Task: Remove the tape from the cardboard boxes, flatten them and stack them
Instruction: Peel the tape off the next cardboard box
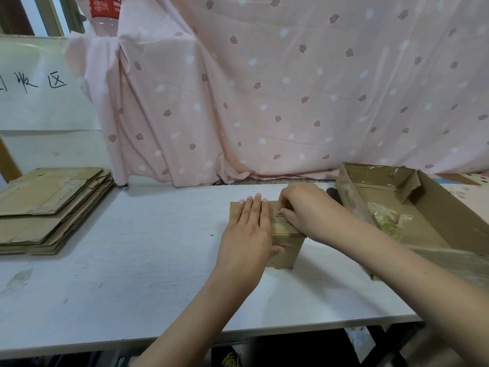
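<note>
Two hands meet on the small box (pixel 287 243): left hand (pixel 250 229) presses flat, right hand (pixel 304 210) grip pinches its tape (pixel 280 218).

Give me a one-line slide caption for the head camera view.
Left hand flat on small cardboard box, right hand picking at tape.

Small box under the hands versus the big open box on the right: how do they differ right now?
The small box is closed, with the left hand flat on top and the right hand picking at its tape. The big open box is untouched and holds crumpled tape scraps. The small box is much smaller. Both are unflattened brown cardboard.
</note>
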`<state>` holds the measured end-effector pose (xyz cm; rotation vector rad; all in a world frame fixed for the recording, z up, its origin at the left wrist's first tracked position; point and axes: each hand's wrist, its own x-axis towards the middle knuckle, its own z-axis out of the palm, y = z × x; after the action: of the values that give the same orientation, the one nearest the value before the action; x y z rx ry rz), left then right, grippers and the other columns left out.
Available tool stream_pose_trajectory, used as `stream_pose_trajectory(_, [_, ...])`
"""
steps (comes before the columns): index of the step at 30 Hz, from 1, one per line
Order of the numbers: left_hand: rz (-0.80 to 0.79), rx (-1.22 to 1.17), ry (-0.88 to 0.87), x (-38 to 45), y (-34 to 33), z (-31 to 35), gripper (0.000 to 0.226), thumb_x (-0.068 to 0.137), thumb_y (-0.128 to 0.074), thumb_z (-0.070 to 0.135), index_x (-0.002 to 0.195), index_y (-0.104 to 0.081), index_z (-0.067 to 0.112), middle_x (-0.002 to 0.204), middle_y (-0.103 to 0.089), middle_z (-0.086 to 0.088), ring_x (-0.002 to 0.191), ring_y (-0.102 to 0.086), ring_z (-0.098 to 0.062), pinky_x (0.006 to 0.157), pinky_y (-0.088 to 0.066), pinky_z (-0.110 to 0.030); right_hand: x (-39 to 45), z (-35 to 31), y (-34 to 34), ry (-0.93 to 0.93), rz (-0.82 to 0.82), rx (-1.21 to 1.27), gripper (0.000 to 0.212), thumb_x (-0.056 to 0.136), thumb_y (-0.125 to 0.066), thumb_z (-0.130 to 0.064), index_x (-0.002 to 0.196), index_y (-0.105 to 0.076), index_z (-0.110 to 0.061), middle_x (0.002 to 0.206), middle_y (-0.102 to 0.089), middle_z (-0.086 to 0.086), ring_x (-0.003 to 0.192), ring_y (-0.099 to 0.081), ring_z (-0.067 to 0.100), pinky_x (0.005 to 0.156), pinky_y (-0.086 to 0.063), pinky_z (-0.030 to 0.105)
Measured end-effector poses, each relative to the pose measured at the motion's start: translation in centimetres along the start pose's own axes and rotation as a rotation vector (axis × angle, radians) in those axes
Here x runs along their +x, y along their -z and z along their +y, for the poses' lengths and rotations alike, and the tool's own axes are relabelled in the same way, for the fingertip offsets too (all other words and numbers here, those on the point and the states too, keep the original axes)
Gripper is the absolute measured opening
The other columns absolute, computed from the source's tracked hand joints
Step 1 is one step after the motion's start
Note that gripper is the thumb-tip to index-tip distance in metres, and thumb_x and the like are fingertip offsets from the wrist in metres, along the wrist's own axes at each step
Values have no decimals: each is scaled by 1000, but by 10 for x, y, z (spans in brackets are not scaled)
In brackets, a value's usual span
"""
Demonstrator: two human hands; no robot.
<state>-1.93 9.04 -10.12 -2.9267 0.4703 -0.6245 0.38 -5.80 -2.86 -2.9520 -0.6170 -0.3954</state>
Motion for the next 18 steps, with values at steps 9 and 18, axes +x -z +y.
stream_pose_trajectory(9, [24, 21, 21, -2, 2, 0, 102, 64, -78, 70, 133, -57, -2, 139, -56, -20, 130, -55, -29, 114, -29, -41, 8, -14, 1, -33, -230, -267, 20, 101, -39, -11, 117, -49, -2, 120, -51, 15, 112, -48, 32, 82, -29, 37])
stream_pose_trajectory(18, [41, -25, 29, -3, 5, -2, 99, 80, -67, 64, 147, -39, -4, 153, -37, -22, 144, -36, -30, 120, -16, -41, -3, -17, 5, 9, -269, -210, 3, 101, -36, -11, 100, -38, -11, 104, -40, 9, 94, -39, 28, 81, -31, 35])
